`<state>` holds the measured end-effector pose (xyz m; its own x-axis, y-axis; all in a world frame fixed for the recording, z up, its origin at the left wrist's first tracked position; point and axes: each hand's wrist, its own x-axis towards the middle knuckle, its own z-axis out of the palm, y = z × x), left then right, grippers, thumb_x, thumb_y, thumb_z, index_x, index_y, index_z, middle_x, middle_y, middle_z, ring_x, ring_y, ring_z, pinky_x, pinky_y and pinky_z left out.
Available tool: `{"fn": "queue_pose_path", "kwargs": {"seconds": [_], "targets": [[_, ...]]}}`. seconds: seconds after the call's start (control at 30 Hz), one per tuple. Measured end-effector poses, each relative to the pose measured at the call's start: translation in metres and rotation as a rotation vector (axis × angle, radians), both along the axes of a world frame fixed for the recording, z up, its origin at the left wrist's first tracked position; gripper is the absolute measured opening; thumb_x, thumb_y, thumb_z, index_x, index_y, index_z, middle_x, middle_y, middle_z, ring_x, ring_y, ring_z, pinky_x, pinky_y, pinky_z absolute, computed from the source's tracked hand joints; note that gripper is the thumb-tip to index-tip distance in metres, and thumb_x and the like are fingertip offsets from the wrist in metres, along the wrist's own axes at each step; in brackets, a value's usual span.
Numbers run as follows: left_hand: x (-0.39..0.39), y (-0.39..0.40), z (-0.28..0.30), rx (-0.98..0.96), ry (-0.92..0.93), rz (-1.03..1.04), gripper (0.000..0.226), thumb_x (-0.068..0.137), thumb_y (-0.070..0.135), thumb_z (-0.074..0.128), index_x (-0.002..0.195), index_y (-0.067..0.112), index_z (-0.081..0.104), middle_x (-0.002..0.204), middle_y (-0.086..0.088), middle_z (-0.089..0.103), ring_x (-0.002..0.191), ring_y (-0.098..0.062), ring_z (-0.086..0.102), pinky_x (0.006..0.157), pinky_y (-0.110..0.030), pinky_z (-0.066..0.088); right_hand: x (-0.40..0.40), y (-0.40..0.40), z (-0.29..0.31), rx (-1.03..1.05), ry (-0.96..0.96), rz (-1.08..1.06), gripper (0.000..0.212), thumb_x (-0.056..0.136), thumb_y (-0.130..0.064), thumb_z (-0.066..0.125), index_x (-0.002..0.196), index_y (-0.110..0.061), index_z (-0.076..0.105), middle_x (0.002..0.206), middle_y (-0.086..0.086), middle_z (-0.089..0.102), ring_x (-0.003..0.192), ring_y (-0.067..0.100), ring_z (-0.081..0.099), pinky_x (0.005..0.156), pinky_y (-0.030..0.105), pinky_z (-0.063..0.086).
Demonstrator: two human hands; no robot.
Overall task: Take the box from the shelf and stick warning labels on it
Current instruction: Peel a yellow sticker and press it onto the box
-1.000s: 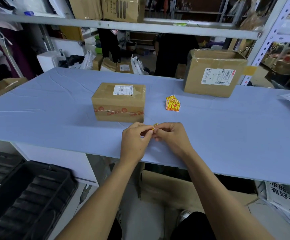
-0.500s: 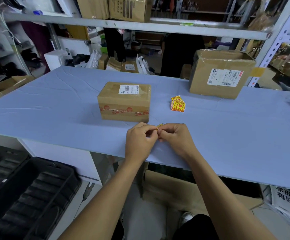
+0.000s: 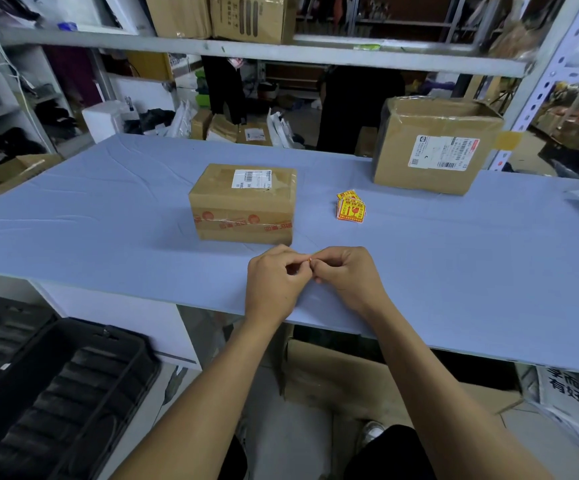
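Note:
A small brown cardboard box with a white shipping label and red-printed tape sits on the blue table, just beyond my hands. To its right lies a small stack of yellow-and-red warning labels. My left hand and my right hand meet near the table's front edge, fingertips pinched together on one warning label, of which only a sliver of orange edge shows between the fingers.
A larger cardboard box with a white label stands at the back right of the table. A metal shelf with cartons runs overhead. Black plastic trays lie on the floor at lower left, a flattened carton under the table.
My hands stay together at the table's front edge, fingers working slightly on the label. The box and the label stack have not moved; only the view has shifted a little.

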<state>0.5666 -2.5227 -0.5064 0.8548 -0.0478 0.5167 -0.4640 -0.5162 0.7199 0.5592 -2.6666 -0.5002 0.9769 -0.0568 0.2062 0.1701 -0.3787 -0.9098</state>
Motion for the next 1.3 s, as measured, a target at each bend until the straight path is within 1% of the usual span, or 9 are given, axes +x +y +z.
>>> {"fn": "queue_pose_path", "kwargs": {"seconds": [0.13, 0.2, 0.33, 0.47, 0.8, 0.93, 1.07, 1.2, 1.3], "targets": [[-0.0007, -0.0002, 0.0001, -0.008, -0.004, 0.008, 0.013, 0.083, 0.012, 0.070, 0.090, 0.011, 0.080, 0.083, -0.001, 0.075, 0.073, -0.012, 0.066, 0.068, -0.018, 0.051, -0.0007, 0.0002, 0.0001, 0.002, 0.004, -0.003, 0.018, 0.085, -0.008, 0.065, 0.078, -0.016, 0.080, 0.067, 0.008, 0.073, 0.065, 0.008, 0.063, 0.070, 0.033, 0.053], [-0.0006, -0.0006, 0.0000, -0.001, -0.013, 0.009, 0.014, 0.084, 0.012, 0.069, 0.091, 0.011, 0.080, 0.085, -0.001, 0.075, 0.074, -0.012, 0.067, 0.069, -0.022, 0.055, -0.0008, -0.0001, -0.0001, 0.006, -0.001, -0.004, 0.018, 0.086, -0.010, 0.066, 0.078, -0.018, 0.081, 0.067, 0.006, 0.074, 0.066, 0.008, 0.064, 0.070, 0.033, 0.054], [-0.0004, -0.0007, 0.0001, 0.017, -0.027, 0.006, 0.014, 0.085, 0.013, 0.069, 0.093, 0.011, 0.080, 0.086, -0.002, 0.076, 0.076, -0.014, 0.068, 0.071, -0.029, 0.058, -0.0014, -0.0007, 0.0014, 0.009, -0.004, 0.003, 0.019, 0.087, -0.010, 0.065, 0.079, -0.019, 0.080, 0.066, 0.002, 0.073, 0.065, 0.007, 0.064, 0.070, 0.027, 0.053], [-0.0005, -0.0011, -0.0006, 0.015, -0.013, 0.011, 0.014, 0.085, 0.014, 0.068, 0.092, 0.010, 0.080, 0.085, -0.002, 0.075, 0.075, -0.015, 0.067, 0.070, -0.033, 0.058, -0.0023, -0.0003, 0.0022, -0.007, -0.002, -0.003, 0.017, 0.087, -0.010, 0.066, 0.081, -0.017, 0.081, 0.068, 0.008, 0.074, 0.066, 0.009, 0.065, 0.072, 0.032, 0.055], [-0.0003, -0.0007, -0.0016, 0.034, 0.010, 0.005, 0.017, 0.089, 0.015, 0.064, 0.095, 0.011, 0.079, 0.088, -0.004, 0.074, 0.078, -0.017, 0.066, 0.072, -0.039, 0.058, -0.0033, 0.0002, 0.0016, -0.024, -0.024, -0.004, 0.018, 0.088, -0.011, 0.066, 0.081, -0.020, 0.080, 0.070, 0.007, 0.075, 0.065, 0.007, 0.066, 0.074, 0.035, 0.057], [-0.0009, -0.0003, -0.0012, 0.017, 0.011, 0.013, 0.016, 0.088, 0.011, 0.064, 0.095, 0.010, 0.079, 0.089, -0.005, 0.074, 0.079, -0.017, 0.067, 0.074, -0.038, 0.059, -0.0024, 0.0007, 0.0014, -0.004, -0.034, 0.012, 0.024, 0.088, -0.007, 0.065, 0.077, -0.024, 0.078, 0.071, 0.005, 0.075, 0.062, 0.005, 0.064, 0.071, 0.029, 0.054], [-0.0011, -0.0007, 0.0000, -0.001, 0.010, 0.013, 0.014, 0.085, 0.012, 0.067, 0.093, 0.012, 0.079, 0.087, -0.003, 0.074, 0.077, -0.016, 0.067, 0.074, -0.035, 0.059, -0.0024, 0.0000, 0.0012, -0.012, -0.040, 0.011, 0.019, 0.088, -0.008, 0.065, 0.084, -0.018, 0.081, 0.071, 0.004, 0.075, 0.063, 0.003, 0.064, 0.069, 0.021, 0.053], [-0.0013, -0.0003, 0.0001, -0.013, 0.015, 0.019, 0.012, 0.083, 0.011, 0.069, 0.090, 0.011, 0.079, 0.085, -0.004, 0.074, 0.076, -0.016, 0.067, 0.073, -0.035, 0.059, -0.0029, 0.0001, 0.0019, -0.027, -0.043, 0.007, 0.018, 0.088, -0.008, 0.067, 0.088, -0.017, 0.082, 0.067, -0.008, 0.074, 0.063, -0.001, 0.064, 0.067, 0.015, 0.051], [-0.0013, -0.0011, -0.0004, -0.011, 0.022, 0.024, 0.012, 0.083, 0.012, 0.069, 0.089, 0.011, 0.079, 0.084, -0.003, 0.074, 0.076, -0.017, 0.067, 0.073, -0.036, 0.059, -0.0030, 0.0003, 0.0017, -0.041, -0.049, -0.002, 0.018, 0.087, -0.008, 0.067, 0.088, -0.018, 0.082, 0.061, -0.016, 0.071, 0.063, -0.002, 0.064, 0.067, 0.014, 0.052]]}}
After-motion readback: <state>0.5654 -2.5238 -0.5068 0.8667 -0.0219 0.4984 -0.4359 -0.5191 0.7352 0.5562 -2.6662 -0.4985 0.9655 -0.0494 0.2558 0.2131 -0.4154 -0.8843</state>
